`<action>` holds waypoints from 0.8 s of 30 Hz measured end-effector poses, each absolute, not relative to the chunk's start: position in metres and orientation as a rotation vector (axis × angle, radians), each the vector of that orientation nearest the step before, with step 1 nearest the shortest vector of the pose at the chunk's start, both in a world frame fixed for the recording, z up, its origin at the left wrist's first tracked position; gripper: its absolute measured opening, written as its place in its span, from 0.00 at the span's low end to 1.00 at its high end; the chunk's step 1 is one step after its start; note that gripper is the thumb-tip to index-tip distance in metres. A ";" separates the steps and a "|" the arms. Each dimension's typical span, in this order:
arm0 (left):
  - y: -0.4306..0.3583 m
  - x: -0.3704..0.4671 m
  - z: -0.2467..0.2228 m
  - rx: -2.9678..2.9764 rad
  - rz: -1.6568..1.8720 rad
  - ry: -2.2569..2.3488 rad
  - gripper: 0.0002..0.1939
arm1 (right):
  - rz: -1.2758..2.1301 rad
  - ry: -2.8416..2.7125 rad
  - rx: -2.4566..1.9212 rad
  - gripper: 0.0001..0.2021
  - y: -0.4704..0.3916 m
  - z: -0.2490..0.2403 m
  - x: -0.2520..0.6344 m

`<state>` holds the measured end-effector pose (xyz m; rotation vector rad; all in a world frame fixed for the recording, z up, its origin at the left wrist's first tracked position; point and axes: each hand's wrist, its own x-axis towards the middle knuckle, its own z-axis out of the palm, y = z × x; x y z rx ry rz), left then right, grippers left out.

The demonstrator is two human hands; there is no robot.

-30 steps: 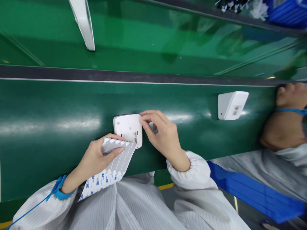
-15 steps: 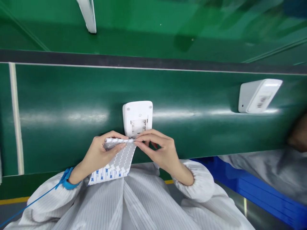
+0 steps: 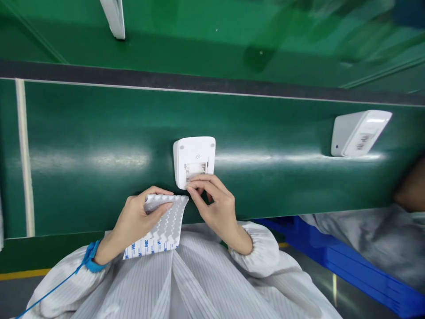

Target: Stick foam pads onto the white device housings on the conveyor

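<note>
A white device (image 3: 195, 148) lies on the green bench with its open, label-lined compartment facing up and small round pads at its far corners. My left hand (image 3: 139, 217) pinches the folded top edge of a sheet of grey pads (image 3: 169, 219) with blue 3M print along its bottom. Over the near edge of the device is my right hand (image 3: 214, 199), its thumb and fingertips pressed together. Whatever sits between those fingertips is too small to make out. The sheet hangs just in front of the device, apart from my right hand.
Another white device (image 3: 358, 133) rests at the right of the green bench (image 3: 282, 128). A white object (image 3: 114, 20) stands beyond the dark strip. At the right edge are a person's grey sleeve (image 3: 368, 239) and blue crates (image 3: 345, 266).
My right hand has come away from the sheet's top edge and moved up to the device's near edge. The left hand still holds the sheet, whose folded top has opened out somewhat.
</note>
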<state>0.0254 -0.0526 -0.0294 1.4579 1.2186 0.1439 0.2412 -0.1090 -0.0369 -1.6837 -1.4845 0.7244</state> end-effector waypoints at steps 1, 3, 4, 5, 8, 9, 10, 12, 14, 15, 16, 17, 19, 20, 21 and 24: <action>-0.053 0.025 -0.030 1.460 0.138 1.217 0.09 | 0.715 -1.490 -1.688 0.05 -0.109 -0.038 0.240; -0.053 0.024 -0.031 1.464 0.129 1.214 0.10 | 0.699 -1.484 -1.698 0.05 -0.110 -0.038 0.238; -0.053 0.024 -0.032 1.467 0.127 1.215 0.10 | 0.692 -1.476 -1.704 0.05 -0.110 -0.039 0.237; -0.053 0.024 -0.032 1.472 0.124 1.216 0.10 | 0.686 -1.465 -1.711 0.05 -0.111 -0.039 0.236; -0.054 0.023 -0.033 1.482 0.115 1.221 0.10 | 0.673 -1.434 -1.729 0.06 -0.112 -0.041 0.233; -0.054 0.023 -0.033 1.479 0.110 1.222 0.10 | 0.666 -1.425 -1.733 0.06 -0.113 -0.041 0.232; -0.054 0.023 -0.033 1.473 0.105 1.223 0.11 | 0.659 -1.419 -1.738 0.06 -0.113 -0.042 0.230; -0.054 0.024 -0.032 1.458 0.102 1.223 0.11 | 0.632 -1.419 -1.743 0.06 -0.115 -0.042 0.228; -0.054 0.024 -0.032 1.450 0.110 1.222 0.11 | 0.585 -1.438 -1.749 0.06 -0.115 -0.042 0.227; -0.054 0.024 -0.032 1.450 0.114 1.221 0.10 | 0.560 -1.461 -1.755 0.06 -0.115 -0.042 0.228; -0.054 0.024 -0.032 1.451 0.117 1.220 0.10 | 0.539 -1.495 -1.763 0.06 -0.114 -0.041 0.229; -0.054 0.024 -0.031 1.453 0.116 1.218 0.10 | 0.529 -1.537 -1.771 0.06 -0.113 -0.040 0.230; -0.053 0.025 -0.031 1.462 0.120 1.212 0.11 | 0.544 -1.624 -1.780 0.05 -0.110 -0.038 0.236; -0.053 0.025 -0.031 1.468 0.126 1.209 0.11 | 0.567 -1.650 -1.780 0.04 -0.108 -0.038 0.239; -0.052 0.025 -0.031 1.472 0.134 1.205 0.10 | 0.595 -1.648 -1.777 0.03 -0.106 -0.038 0.242; -0.051 0.026 -0.030 1.461 0.155 1.203 0.10 | 0.690 -1.543 -1.730 0.05 -0.104 -0.038 0.250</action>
